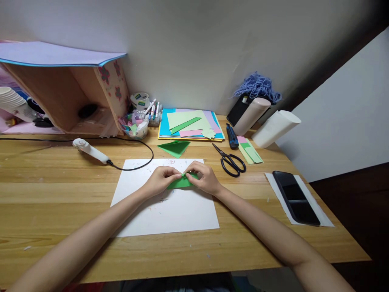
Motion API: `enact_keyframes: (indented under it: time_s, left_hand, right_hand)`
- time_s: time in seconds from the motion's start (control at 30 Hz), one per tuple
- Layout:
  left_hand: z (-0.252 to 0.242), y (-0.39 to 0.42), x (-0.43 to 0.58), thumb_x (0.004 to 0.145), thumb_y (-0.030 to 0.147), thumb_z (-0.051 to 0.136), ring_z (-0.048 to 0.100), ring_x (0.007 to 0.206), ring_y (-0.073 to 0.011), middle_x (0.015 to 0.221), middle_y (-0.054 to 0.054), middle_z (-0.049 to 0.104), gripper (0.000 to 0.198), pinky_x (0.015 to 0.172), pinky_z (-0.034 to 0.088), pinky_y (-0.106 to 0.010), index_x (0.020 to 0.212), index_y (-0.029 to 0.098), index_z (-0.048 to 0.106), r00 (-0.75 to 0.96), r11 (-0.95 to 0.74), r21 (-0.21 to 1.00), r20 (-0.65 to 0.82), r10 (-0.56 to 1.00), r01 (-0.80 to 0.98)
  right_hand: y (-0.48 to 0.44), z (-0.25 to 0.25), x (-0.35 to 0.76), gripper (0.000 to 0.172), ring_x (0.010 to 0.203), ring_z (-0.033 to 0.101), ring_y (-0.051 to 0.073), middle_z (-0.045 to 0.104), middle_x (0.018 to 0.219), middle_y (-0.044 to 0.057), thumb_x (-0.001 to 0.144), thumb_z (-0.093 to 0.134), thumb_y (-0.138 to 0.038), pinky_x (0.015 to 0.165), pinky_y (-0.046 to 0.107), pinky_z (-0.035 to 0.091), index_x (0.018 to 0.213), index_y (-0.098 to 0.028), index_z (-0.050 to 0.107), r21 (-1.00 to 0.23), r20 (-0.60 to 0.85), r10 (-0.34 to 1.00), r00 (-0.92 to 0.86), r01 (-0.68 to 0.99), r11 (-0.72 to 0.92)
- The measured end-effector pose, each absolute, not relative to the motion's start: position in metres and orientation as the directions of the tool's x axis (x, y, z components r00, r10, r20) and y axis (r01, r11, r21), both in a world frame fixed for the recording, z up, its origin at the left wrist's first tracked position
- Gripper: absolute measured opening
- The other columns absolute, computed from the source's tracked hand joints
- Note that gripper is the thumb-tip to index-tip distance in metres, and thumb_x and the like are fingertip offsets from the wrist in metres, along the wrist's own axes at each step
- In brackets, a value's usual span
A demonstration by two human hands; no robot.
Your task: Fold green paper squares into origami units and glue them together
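Head view. Both hands are at work over a white sheet (pixel 188 217) laid on the wooden worktop (pixel 60 211). The left hand (pixel 160 180) pinches the green paper (pixel 180 183) between thumb and fingers at its upper edge; the right hand (pixel 206 178) pinches the same piece just beside it, the fingertips of the two hands close together. The green paper lies between and slightly below the thumbs, partly hidden by the fingers. Small coloured marks show on the white sheet around the hands.

Just beyond the hands lies a folded green piece (pixel 175 149), pointed toward them. Further beyond is a stack of coloured paper (pixel 169 126), bearing a green strip (pixel 186 125) and a pale cut-out (pixel 208 133). To the right of the hands, black-handled scissors (pixel 224 155) lie closed or nearly so, with a utility knife (pixel 231 137) beyond. Well to the right, a phone (pixel 294 196) rests on white paper (pixel 327 222). To the left and beyond, a white corded device (pixel 91 152) lies on the worktop; its type cannot be determined.
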State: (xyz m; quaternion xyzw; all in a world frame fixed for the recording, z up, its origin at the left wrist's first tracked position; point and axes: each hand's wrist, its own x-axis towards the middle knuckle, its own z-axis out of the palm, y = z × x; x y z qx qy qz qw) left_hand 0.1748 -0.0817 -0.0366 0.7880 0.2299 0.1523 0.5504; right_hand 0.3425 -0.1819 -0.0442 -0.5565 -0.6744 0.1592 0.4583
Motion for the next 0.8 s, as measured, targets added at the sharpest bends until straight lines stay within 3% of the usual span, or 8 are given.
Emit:
enact_keyframes:
  time_s: [0.27,0.5,0.8]
  left_hand:
    - [-0.0376,-0.0836,0.175,0.079,0.036,0.053,0.059,0.073,-0.0157,0.081,-0.004,0.07,0.027,0.066,0.042,-0.023,0.082,0.015,0.07,0.85,-0.305,0.932,-0.008,0.528,0.198]
    - [-0.0372,-0.0832,0.1745,0.078,0.036,0.053,0.059,0.073,-0.0165,0.08,-0.005,0.069,0.027,0.065,0.042,-0.025,0.082,0.015,0.07,0.852,-0.322,0.927,0.006,0.524,0.191]
    - [-0.0338,-0.0848,0.1764,0.077,0.041,0.053,0.057,0.07,-0.0163,0.076,-0.005,0.067,0.031,0.064,0.041,-0.024,0.077,0.013,0.068,0.842,-0.264,0.948,-0.007,0.539,0.177]
  right_hand:
    - [-0.1835,-0.0478,0.3405,0.007,0.071,0.054,0.015,0.059,0.074,0.003,0.08,0.052,-0.017,0.064,0.028,0.041,0.079,-0.019,0.059,-0.676,0.461,0.887,0.009,0.652,0.345]
    - [-0.1826,-0.0449,0.3385,0.01,0.064,0.052,0.013,0.057,0.068,0.002,0.081,0.053,-0.021,0.056,0.025,0.038,0.072,-0.018,0.057,-0.77,0.374,0.923,0.086,0.583,0.258]
    - [-0.1824,-0.0427,0.3402,0.014,0.066,0.051,0.014,0.057,0.071,0.003,0.082,0.051,-0.026,0.058,0.025,0.039,0.073,-0.018,0.057,-0.825,0.303,0.949,0.084,0.522,0.217]
